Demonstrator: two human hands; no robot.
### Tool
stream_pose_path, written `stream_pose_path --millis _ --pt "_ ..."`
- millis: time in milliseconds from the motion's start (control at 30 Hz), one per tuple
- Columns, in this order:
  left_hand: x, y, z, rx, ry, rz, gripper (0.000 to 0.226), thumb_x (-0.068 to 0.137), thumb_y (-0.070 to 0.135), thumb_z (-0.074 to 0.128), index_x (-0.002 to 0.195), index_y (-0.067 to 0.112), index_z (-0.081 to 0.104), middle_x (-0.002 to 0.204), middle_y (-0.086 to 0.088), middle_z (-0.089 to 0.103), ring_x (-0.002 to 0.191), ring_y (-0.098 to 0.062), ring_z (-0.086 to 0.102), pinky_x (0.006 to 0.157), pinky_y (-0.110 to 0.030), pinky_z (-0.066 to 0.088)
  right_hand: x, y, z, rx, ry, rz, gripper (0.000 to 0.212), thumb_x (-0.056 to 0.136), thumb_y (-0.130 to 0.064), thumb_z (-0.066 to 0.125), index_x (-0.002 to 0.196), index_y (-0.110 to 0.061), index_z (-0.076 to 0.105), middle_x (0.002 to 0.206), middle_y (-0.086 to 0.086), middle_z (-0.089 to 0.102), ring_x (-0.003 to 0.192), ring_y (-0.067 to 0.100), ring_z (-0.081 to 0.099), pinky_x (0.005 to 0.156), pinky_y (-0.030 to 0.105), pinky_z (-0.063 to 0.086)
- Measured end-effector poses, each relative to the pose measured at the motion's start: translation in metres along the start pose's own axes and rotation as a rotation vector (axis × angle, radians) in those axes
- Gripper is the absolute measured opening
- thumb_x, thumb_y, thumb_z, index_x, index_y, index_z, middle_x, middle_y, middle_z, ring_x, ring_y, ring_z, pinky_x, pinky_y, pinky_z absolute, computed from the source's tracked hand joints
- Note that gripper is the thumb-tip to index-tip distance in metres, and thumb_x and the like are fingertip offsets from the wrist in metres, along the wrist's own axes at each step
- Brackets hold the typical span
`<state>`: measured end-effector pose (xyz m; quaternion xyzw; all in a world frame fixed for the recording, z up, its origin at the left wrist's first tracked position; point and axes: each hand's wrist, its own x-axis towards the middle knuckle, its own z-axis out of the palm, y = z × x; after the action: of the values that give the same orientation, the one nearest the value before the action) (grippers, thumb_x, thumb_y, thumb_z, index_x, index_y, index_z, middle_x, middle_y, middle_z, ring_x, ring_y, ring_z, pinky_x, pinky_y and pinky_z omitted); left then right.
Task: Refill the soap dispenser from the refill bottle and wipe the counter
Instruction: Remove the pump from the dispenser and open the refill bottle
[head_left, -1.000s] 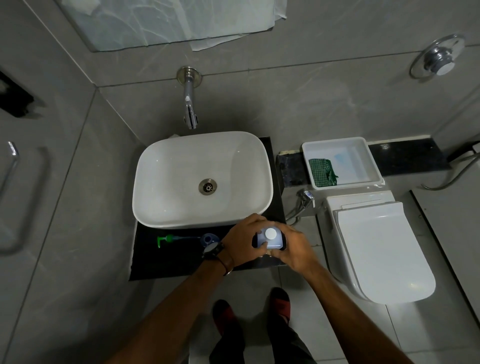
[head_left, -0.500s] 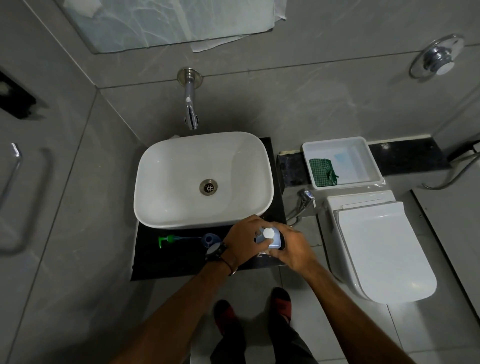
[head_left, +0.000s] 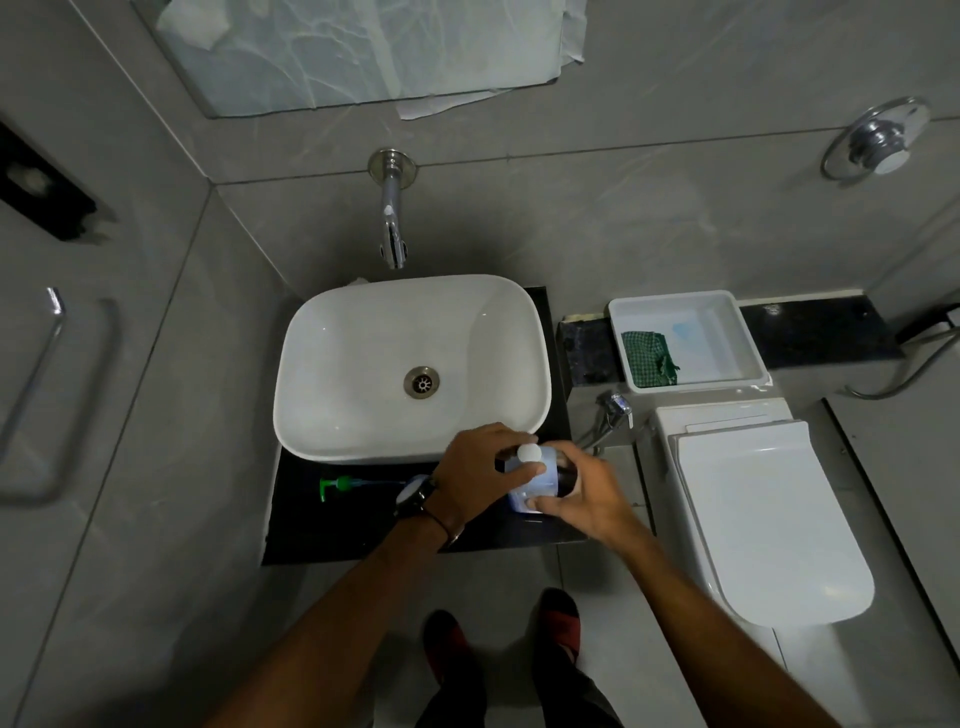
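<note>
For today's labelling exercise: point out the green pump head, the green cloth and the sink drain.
green pump head (head_left: 332, 487): head view, on its nozzle end.
green cloth (head_left: 647, 358): head view, its middle.
sink drain (head_left: 421, 382): head view, the metal grate.

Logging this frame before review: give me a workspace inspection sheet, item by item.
Surface: black counter under a white basin; spills too dark to judge.
Job's things: pale refill bottle with white cap, upright at the counter's right end; green pump head lying on its side on the counter.
Clutter: white tub holding a green checked cloth, on the ledge behind the toilet.
Hands: left hand and right hand both on the bottle; wristwatch on the left.
Cables: hose at right wall.
Surroundings: wall tap, grey tiles.
</note>
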<state>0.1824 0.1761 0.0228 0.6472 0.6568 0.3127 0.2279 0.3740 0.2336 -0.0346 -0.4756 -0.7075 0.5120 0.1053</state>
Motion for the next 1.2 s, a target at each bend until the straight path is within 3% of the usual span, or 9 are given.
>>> stream_pose_path --millis 133,233,367,433,567,700,833,1067,1200 --pt "0.02 0.034 -0.031 -0.024 0.108 0.081 0.049 0.085 0.045 0.066 0.109 0.002 0.072 0.098 -0.013 0.075 0.087 -0.02 0.071 0.088 -0.027 0.056 -0.003 -0.031 -0.023 0.072 0.047 -0.065 0.076 0.058 -0.024 0.099 0.12 -0.046 0.061 0.106 -0.029 0.072 0.102 -0.012 0.065 0.08 0.003 0.051" --pt "0.033 0.066 -0.047 0.2 0.288 -0.179 0.044 0.096 0.032 0.061 0.127 0.0 0.058 0.104 -0.015 0.07 0.094 -0.013 0.061 0.1 -0.048 0.052 -0.008 -0.065 -0.041 0.118 0.065 -0.136 0.074 0.058 -0.03 0.098 0.117 -0.054 0.059 0.109 -0.033 0.07 0.103 -0.009 0.068 0.082 0.009 0.056" --pt "0.03 0.075 -0.091 -0.238 -0.056 0.085 0.041 0.097 0.029 0.06 0.137 0.018 0.058 0.133 -0.002 0.064 0.119 -0.009 0.06 0.106 -0.036 0.049 -0.017 -0.108 -0.066 0.139 0.08 -0.259 0.073 0.061 -0.025 0.098 0.118 -0.053 0.062 0.111 -0.026 0.073 0.103 -0.002 0.071 0.08 0.011 0.056" --pt "0.034 0.084 -0.105 -0.306 -0.004 0.09 0.046 0.097 0.037 0.055 0.136 0.014 0.058 0.132 -0.005 0.065 0.121 -0.016 0.061 0.104 -0.035 0.05 -0.022 -0.124 -0.077 0.131 0.082 -0.316 0.073 0.062 -0.022 0.097 0.122 -0.047 0.063 0.112 -0.024 0.073 0.103 0.0 0.071 0.08 0.012 0.056" --pt "0.039 0.108 -0.124 -0.321 0.091 0.209 0.039 0.092 0.017 0.067 0.129 0.009 0.06 0.127 -0.007 0.067 0.117 -0.017 0.064 0.1 -0.033 0.054 -0.026 -0.146 -0.092 0.12 0.098 -0.377 0.071 0.065 -0.014 0.096 0.125 -0.034 0.063 0.107 -0.031 0.072 0.099 -0.006 0.07 0.074 0.006 0.054" --pt "0.043 0.121 -0.138 -0.345 0.184 0.223 0.04 0.083 0.015 0.077 0.119 0.014 0.06 0.115 0.002 0.067 0.105 -0.004 0.066 0.092 -0.022 0.054 -0.03 -0.165 -0.099 0.085 0.146 -0.427 0.073 0.066 -0.015 0.095 0.118 -0.052 0.058 0.106 -0.041 0.068 0.1 -0.015 0.067 0.07 0.0 0.049" --pt "0.039 0.126 -0.147 -0.366 0.16 0.236 0.043 0.094 0.015 0.061 0.135 0.003 0.054 0.132 -0.011 0.063 0.123 -0.02 0.061 0.104 -0.034 0.05 -0.03 -0.176 -0.103 0.088 0.183 -0.451 0.076 0.066 -0.016 0.095 0.113 -0.064 0.06 0.106 -0.036 0.07 0.101 -0.011 0.068 0.07 0.002 0.051" --pt "0.036 0.126 -0.16 -0.338 0.183 0.227 0.046 0.093 0.014 0.065 0.137 0.019 0.05 0.129 0.006 0.061 0.121 -0.013 0.062 0.103 -0.029 0.051 -0.03 -0.182 -0.103 0.089 0.195 -0.438 0.073 0.065 -0.027 0.096 0.116 -0.063 0.058 0.109 -0.038 0.068 0.104 -0.011 0.067 0.071 0.003 0.052" --pt "0.04 0.122 -0.162 -0.285 0.158 0.264 0.044 0.091 0.017 0.068 0.133 0.011 0.057 0.125 -0.007 0.064 0.116 -0.018 0.063 0.099 -0.031 0.053 -0.03 -0.184 -0.1 0.088 0.197 -0.436 0.075 0.064 -0.024 0.096 0.114 -0.065 0.058 0.107 -0.038 0.069 0.102 -0.012 0.067 0.067 0.002 0.05"
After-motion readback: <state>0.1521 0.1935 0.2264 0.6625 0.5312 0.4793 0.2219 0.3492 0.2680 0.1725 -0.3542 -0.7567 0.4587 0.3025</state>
